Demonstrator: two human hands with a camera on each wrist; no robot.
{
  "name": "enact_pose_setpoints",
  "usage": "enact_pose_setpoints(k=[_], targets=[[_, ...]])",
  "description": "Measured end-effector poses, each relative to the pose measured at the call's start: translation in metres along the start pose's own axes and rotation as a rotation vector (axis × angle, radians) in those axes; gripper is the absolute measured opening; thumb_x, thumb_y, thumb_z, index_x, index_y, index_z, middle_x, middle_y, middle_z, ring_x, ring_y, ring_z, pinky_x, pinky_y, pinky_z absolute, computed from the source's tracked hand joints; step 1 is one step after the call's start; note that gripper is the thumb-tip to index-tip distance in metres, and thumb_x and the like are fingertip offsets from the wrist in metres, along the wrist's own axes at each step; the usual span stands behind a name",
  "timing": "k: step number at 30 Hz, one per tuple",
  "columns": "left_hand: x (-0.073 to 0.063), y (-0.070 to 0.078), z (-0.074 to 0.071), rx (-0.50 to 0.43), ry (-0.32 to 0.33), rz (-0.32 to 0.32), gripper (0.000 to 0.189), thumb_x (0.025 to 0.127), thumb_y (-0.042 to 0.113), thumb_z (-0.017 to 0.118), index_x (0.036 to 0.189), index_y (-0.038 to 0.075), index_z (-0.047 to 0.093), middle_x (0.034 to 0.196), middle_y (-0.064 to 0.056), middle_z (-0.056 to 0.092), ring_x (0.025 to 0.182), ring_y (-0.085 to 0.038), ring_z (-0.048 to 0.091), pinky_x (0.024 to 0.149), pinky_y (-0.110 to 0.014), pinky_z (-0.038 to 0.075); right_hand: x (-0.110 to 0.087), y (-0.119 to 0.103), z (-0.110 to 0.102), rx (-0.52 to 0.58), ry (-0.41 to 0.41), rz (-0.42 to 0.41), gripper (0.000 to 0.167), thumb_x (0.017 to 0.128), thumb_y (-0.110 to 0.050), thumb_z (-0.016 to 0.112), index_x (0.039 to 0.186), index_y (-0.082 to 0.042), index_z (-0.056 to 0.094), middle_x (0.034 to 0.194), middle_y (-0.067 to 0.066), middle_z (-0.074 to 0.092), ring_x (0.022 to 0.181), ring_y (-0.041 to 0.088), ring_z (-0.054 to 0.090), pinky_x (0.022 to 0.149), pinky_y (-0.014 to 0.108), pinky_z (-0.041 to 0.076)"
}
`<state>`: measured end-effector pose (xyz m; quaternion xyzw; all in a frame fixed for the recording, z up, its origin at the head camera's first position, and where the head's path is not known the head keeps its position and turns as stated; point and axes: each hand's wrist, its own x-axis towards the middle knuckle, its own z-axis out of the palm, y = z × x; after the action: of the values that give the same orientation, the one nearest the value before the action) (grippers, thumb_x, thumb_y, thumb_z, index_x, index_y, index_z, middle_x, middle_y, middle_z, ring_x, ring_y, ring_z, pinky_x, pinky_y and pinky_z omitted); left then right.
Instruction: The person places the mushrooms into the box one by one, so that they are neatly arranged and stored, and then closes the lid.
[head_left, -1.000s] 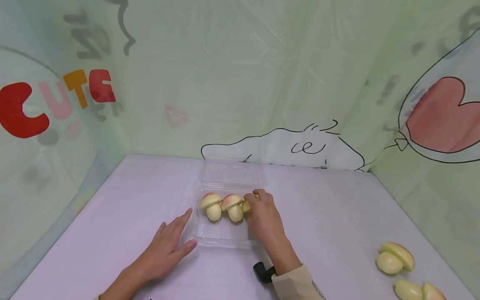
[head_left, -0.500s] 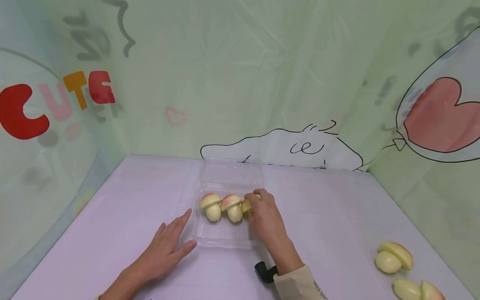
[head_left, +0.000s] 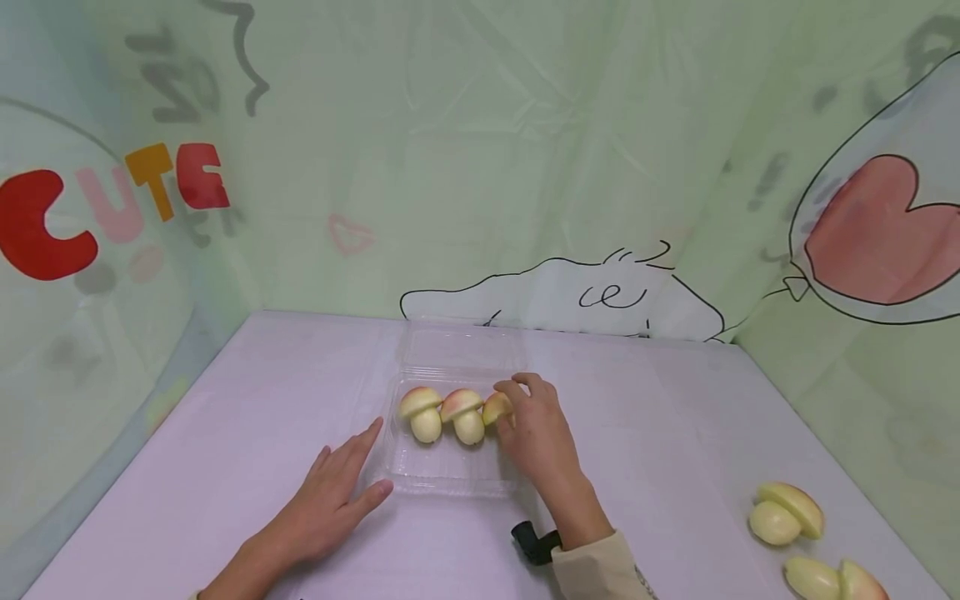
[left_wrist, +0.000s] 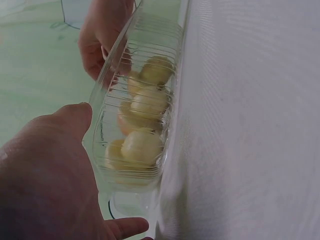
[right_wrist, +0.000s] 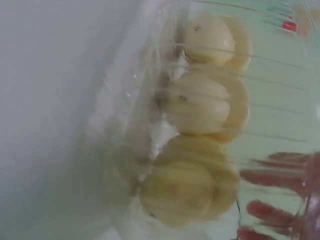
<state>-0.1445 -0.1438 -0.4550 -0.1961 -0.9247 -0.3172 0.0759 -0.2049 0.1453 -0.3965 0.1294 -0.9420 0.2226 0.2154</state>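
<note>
- Green printed backdrop [head_left: 450,167]: is enclosing the table behind and at both sides, with coloured letters spelling "CUTE" at left.
- Table [head_left: 225,417]: is bearing a smooth pale lilac cover.
- Clear container [head_left: 442,471]: is lying mid-table, its ribbed lid [head_left: 465,346] folded open toward the backdrop.
- Left hand [head_left: 337,496]: is spreading wide, holding nothing, just beside the container's left side; contact cannot be judged.
- Right hand [head_left: 537,429]: is reaching over the container's right side, fingers apart and loosely bent above the rightmost piece; whether a fingertip is touching it cannot be told.
- Three mushroom-shaped pieces [head_left: 463,417]: are standing side by side inside the container, caps toward the lid, the rightmost partly hidden by the right hand.
- Two further pieces [head_left: 787,512]: are lying on the table's right, the nearer being cut by the frame edge.
- Black fitting [head_left: 534,543]: is projecting beside the right wrist.
</note>
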Motion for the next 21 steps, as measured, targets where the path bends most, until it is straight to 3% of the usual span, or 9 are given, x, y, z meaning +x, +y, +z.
enact_pose_setpoints(k=[10, 21], targets=[[0.000, -0.003, 0.003, 0.009, 0.002, 0.002, 0.072, 0.105, 0.043, 0.056, 0.166, 0.021, 0.024, 0.160, -0.010, 0.046, 0.147, -0.040, 0.044, 0.117, -0.073, 0.020, 0.001, 0.005, -0.008, 0.034, 0.061, 0.009, 0.033, 0.084, 0.000, 0.077, 0.117, -0.004, 0.073, 0.125, 0.022, 0.064, 0.117, 0.047, 0.060, 0.091, 0.053, 0.057], [0.000, -0.003, 0.003, 0.009, -0.001, -0.002, 0.072, 0.105, 0.044, 0.056, 0.166, 0.023, 0.024, 0.161, -0.009, 0.046, 0.147, -0.039, 0.044, 0.117, -0.072, 0.021, 0.002, 0.006, -0.021, 0.042, 0.025, 0.098, 0.033, 0.089, -0.007, 0.077, 0.122, -0.006, 0.073, 0.132, 0.021, 0.062, 0.123, 0.046, 0.058, 0.097, 0.054, 0.055]])
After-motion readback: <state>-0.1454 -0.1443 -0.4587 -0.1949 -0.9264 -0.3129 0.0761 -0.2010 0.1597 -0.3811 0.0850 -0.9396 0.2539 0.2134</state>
